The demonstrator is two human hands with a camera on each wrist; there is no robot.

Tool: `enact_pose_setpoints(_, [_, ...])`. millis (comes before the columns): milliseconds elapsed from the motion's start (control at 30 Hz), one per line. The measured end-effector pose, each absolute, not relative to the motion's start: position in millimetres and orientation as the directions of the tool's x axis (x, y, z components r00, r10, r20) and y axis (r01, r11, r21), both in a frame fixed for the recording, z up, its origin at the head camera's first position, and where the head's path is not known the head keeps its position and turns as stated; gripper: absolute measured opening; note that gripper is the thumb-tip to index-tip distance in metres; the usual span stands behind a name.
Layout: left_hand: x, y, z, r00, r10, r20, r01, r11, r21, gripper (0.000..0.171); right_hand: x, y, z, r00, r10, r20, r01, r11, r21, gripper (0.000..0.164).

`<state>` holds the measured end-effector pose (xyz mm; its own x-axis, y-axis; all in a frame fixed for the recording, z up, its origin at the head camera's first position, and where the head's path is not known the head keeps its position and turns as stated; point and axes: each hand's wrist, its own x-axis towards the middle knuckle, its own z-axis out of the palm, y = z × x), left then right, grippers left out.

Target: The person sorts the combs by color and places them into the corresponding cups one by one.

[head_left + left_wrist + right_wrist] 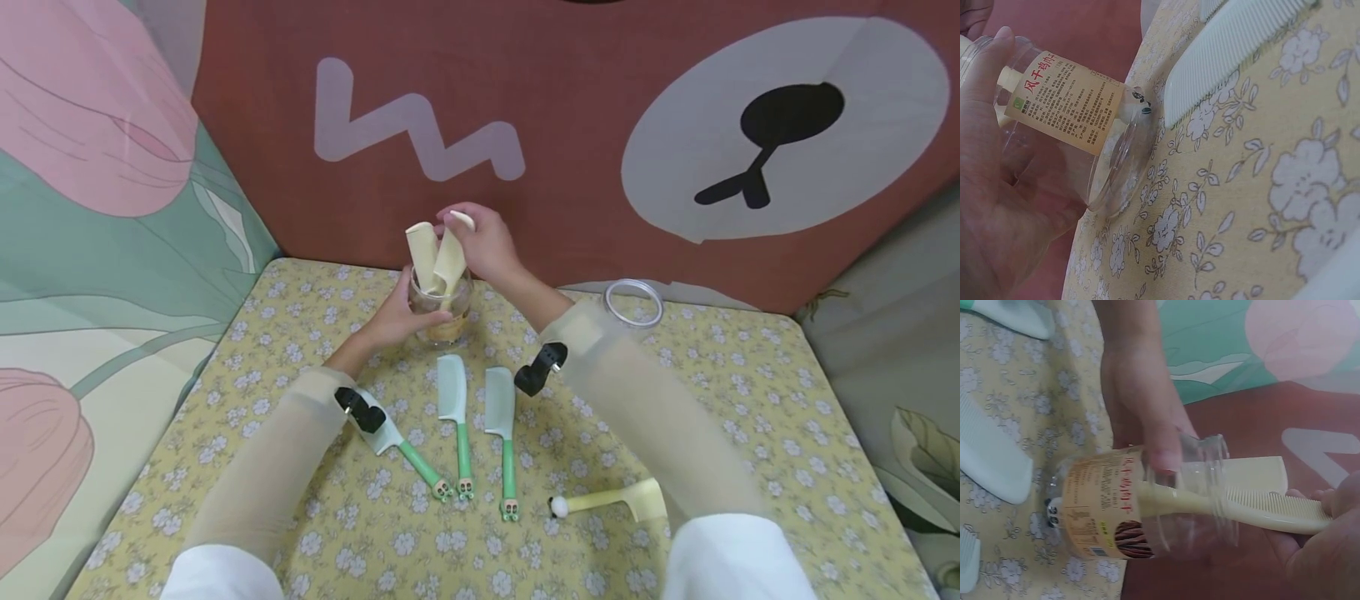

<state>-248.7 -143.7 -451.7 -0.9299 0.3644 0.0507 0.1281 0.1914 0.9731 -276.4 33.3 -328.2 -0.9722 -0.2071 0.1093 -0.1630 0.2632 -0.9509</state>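
My left hand [397, 317] grips a clear plastic jar [1191, 534] with an orange-brown label, its fingers and thumb wrapped around the side. The jar stands on the table near the back edge. Two pale yellow combs have their handles down in it, teeth ends sticking out of the mouth. My right hand [487, 242] pinches one yellow comb [1272, 509] by its upper end. The other yellow comb [422, 254] leans beside it in the jar. In the left wrist view the label [1066, 103] faces the camera, and the combs are mostly hidden.
Three mint combs with green handles, a left one [416, 467], a middle one [452, 392] and a right one [499, 404], lie before the jar. Another yellow comb [600, 500] lies near the right forearm. A clear ring-shaped lid [633, 302] rests at the back right.
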Motion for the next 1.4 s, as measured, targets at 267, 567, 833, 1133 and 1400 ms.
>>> enact_pose_setpoints(267, [-249.0,-143.3,-453.4,-0.926,0.373,0.054,0.129,0.18,0.975,0.099,-270.5,34.7,-342.6,-0.974,-0.2,0.105,-0.181,0.411,-0.893,0.025])
enact_pose_setpoints(567, [-248.9,-142.4,-452.4,-0.933,0.355,0.058,0.13,0.184,0.974,0.098,-266.6,38.4,-348.7,-0.972,-0.191,0.14,-0.213,0.444,-0.87,0.025])
enact_pose_setpoints(833, [-248.1,-142.1,-452.3,-0.928,0.366,0.064,0.134,0.17,0.976,0.099,-265.2,42.0,-347.8,-0.965,-0.218,0.146,-0.237,0.484,-0.842,0.035])
enact_pose_setpoints(1133, [-249.4,-142.7,-454.0,-0.927,0.372,0.055,0.123,0.161,0.979,0.098,-258.9,61.7,-333.2,-0.928,-0.368,0.064,-0.267,0.533,-0.803,0.065])
enact_pose_setpoints(1400, [-249.7,-141.5,-452.3,-0.932,0.362,0.022,0.089,0.169,0.982,0.101,-241.5,93.2,-323.7,-0.851,-0.525,0.032,-0.387,0.584,-0.713,0.074])
